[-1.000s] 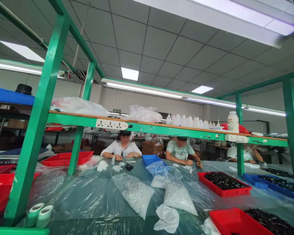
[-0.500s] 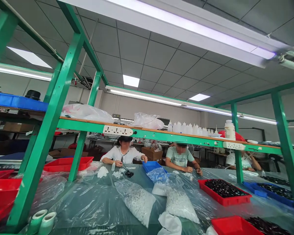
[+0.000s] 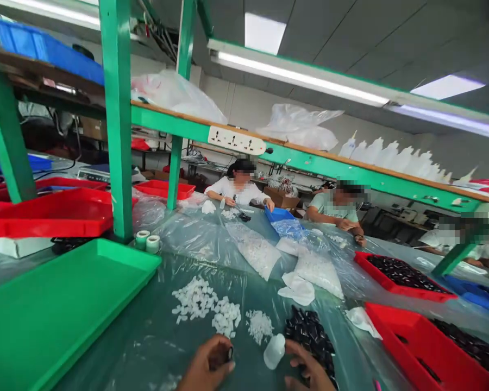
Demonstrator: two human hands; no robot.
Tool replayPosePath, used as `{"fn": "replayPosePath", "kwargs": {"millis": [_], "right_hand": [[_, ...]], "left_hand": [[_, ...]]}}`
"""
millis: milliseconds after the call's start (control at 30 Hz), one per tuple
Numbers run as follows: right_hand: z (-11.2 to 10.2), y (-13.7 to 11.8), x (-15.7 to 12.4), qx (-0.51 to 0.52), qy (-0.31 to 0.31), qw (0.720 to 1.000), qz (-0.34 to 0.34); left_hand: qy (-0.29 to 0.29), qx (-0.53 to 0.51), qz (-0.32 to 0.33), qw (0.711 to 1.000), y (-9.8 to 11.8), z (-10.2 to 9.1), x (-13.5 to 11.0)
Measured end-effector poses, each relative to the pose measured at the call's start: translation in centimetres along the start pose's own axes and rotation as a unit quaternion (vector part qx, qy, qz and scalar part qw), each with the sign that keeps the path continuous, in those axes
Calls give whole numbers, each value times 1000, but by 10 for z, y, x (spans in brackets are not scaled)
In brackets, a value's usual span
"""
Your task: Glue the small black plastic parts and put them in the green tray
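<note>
Left hand: thumb and finger pinch small black piece, left of white translucent plastic bottle. Right hand: fingers parted, right of bottle; contact uncertain. Advisable: light, firm pinch on piece; steady bottle by body; avoid brushing glossy black heap, right of bottle.

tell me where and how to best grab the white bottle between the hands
Likely best: hold the white bottle around its rounded body, coming from the right, slightly above the black pieces. The right hand is nearest and open, and that body is the broadest part showing.
</note>
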State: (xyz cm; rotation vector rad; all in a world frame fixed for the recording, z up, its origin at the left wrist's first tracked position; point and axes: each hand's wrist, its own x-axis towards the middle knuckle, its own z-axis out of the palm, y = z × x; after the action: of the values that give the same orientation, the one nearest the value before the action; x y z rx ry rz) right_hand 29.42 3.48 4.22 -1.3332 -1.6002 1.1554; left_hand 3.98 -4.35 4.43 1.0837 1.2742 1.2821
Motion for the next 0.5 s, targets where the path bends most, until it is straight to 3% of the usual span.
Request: {"fn": "replayPosePath", "kwargs": {"millis": [67,333,500], "right_hand": [[2,7,2,-45,-10,998,-31],[16,2,6,-142,-94,985,-38],[26,6,11,-155,-52,985,-45]], "left_hand": [[-21,18,48,998,-2,-3,0],[-53,51,36,997,11,-5,-7],[-47,72,45,995,6,-5,-5]]}}
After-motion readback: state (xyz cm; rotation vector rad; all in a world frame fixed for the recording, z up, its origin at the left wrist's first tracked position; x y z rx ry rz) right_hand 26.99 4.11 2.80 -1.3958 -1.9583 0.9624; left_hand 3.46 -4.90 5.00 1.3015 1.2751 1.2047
